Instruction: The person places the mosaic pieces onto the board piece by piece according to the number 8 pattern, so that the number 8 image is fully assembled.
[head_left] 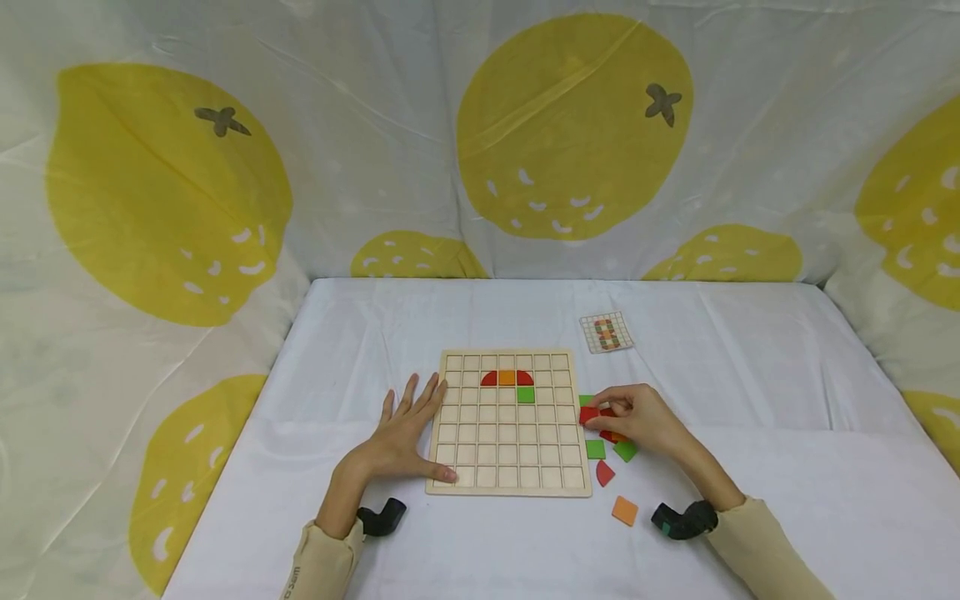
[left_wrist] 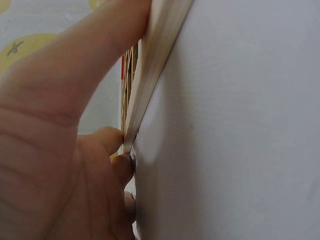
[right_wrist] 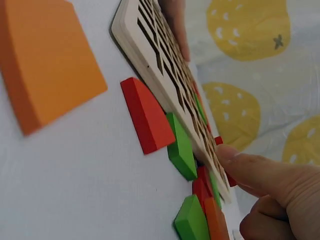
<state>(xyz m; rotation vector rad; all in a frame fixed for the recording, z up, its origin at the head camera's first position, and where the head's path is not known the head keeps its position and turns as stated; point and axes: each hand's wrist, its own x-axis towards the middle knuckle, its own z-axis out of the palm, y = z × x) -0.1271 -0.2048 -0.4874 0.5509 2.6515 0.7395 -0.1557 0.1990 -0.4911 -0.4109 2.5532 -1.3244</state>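
Nearest me on the head feed: beige sleeves, black wrist units, then a loose orange square on the white-covered table. Just past it, a red quarter-round, then a green square beside the board's right edge and another green piece to its right.

Right hand: thumb and finger pinching a red piece at the board's right edge; can't tell if it touches the board. More red, green and orange loose pieces under that hand, partly hidden.

Left hand: fingers spread, thumb on the near left corner of the wooden grid board, fingertips at its left edge.

Board sits flat mid-table. Far part of the grid: green square in a cell; one row beyond, an orange square flanked by two red quarter-rounds. Green is directly nearer than the right-hand red.

Past the board, right side: small pattern card. Back: lemon-print cloth.
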